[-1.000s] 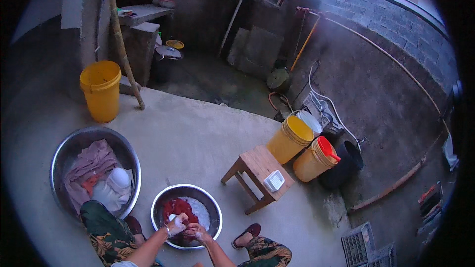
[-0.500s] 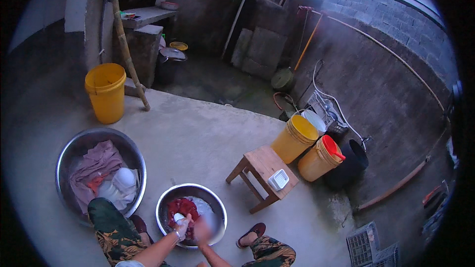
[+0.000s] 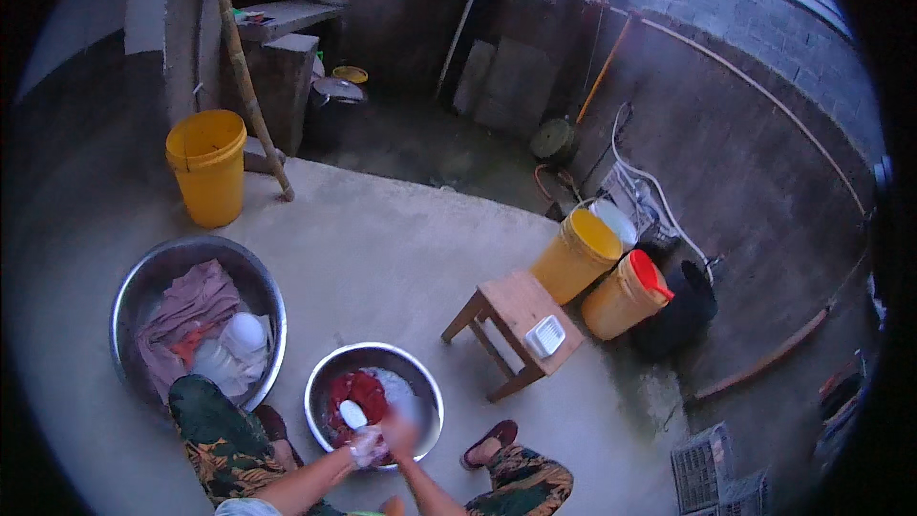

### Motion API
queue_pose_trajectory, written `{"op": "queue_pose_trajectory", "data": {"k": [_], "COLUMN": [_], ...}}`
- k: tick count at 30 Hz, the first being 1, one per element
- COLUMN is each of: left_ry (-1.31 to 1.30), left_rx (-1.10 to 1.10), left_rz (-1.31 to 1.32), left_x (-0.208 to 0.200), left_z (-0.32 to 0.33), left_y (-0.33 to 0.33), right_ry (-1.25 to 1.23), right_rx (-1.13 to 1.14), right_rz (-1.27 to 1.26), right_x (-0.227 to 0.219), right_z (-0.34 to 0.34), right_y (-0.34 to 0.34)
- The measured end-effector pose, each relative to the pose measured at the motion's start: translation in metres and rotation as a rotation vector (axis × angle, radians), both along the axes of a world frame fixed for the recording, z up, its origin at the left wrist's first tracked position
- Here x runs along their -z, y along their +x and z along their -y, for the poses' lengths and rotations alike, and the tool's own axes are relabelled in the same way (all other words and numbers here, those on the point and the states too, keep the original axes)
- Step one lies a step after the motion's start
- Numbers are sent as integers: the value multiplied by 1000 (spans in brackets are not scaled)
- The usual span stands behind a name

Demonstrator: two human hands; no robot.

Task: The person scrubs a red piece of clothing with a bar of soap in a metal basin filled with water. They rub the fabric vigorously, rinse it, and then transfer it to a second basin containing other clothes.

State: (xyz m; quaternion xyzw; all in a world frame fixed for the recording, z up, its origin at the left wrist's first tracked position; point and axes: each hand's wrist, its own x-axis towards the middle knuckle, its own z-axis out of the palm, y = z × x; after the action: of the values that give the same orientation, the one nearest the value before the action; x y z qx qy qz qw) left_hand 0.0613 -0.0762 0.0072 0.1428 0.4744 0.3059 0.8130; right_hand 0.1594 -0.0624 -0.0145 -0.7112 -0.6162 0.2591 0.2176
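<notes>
A metal basin (image 3: 313, 384) stands on the ground in front of me, with wet red cloth (image 3: 359, 389) and suds in it. Over its near side my left hand (image 3: 367, 445) is closed, whitish with foam; what its fingers hold is hidden. My right hand (image 3: 400, 434) meets it there, too smeared to read its fingers. A white oval object (image 3: 352, 414) lies on the red cloth just beyond my left hand; its kind is unclear. A larger metal basin (image 3: 117, 325) on the left holds mauve cloth (image 3: 199, 301) and white pieces.
A wooden stool (image 3: 511, 299) bearing a white slotted dish (image 3: 545, 335) stands to the right. Behind it are a yellow bucket (image 3: 564, 260), another with a red dipper (image 3: 626, 298), and a black bin (image 3: 683, 311). One yellow bucket (image 3: 212, 182) stands far left beside a leaning pole (image 3: 246, 86).
Both hands have drawn slightly nearer to me over the basin. The white oval object now shows more fully, a little apart from my left hand. The view has shifted slightly.
</notes>
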Motion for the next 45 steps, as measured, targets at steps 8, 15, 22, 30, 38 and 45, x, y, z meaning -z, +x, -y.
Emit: {"op": "queue_pose_trajectory", "data": {"k": [8,15,22,30,38,45], "left_ry": [310,278,-69,-76,171,686], "left_rx": [-86,52,-200,-119,-80,327], "left_rz": [-210,-109,-57,360,4,-234], "left_x": [20,55,32,89,60,92], "left_z": [-39,3,8,-1,-29,-25], "left_y": [-37,-36,-11,-20,-44,-56], "right_ry": [189,259,186,114,-370,7], "right_rx": [-647,470,92,62,49,97], "right_rz": [-576,-577,-270,-34,-1075,-906], "right_x": [45,43,24,41,46,52], "right_z": [-21,19,14,34,-3,-15], "right_y": [47,-1,-32,-46,20,46]}}
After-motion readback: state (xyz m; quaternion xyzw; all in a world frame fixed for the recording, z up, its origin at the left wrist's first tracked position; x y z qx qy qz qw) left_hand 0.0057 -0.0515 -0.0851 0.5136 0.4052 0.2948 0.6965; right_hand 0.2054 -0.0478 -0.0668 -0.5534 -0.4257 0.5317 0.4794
